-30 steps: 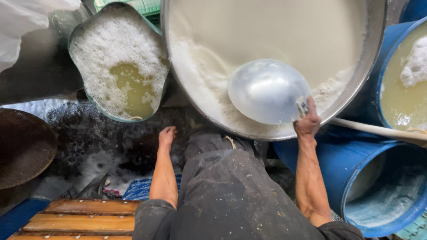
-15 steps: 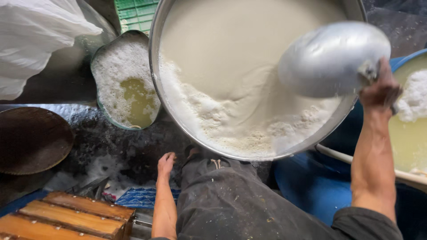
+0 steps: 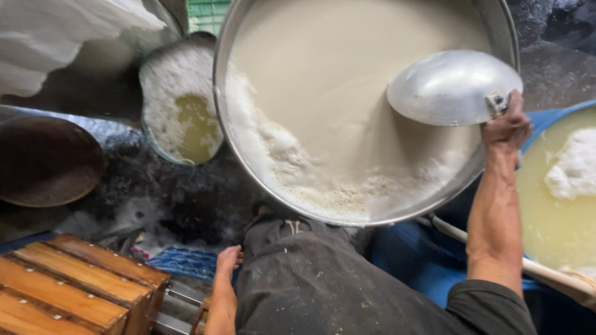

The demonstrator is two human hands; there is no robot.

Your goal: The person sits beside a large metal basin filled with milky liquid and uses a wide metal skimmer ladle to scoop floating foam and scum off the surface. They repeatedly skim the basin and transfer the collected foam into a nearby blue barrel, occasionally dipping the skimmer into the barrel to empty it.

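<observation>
My right hand point(image 3: 508, 127) grips the rim of a round metal scoop bowl point(image 3: 452, 87), held bottom-up above the right side of a large steel vat point(image 3: 245, 158). The vat holds pale creamy liquid with white foam along its near edge. My left hand point(image 3: 227, 260) hangs low beside my dark trouser leg, fingers loosely apart, holding nothing, close to a blue woven mat point(image 3: 183, 260).
A smaller tub point(image 3: 180, 111) with white foam and yellowish liquid stands left of the vat. A blue barrel point(image 3: 562, 192) of yellow liquid with a white clump is at right, a pale pole point(image 3: 546, 270) across it. Wooden slatted crates point(image 3: 74, 285) lie lower left; a dark round lid point(image 3: 46, 161) at left.
My right hand has carried the scoop from inside the vat up and to the right, then a little lower over the liquid. My left hand stays hanging by my leg.
</observation>
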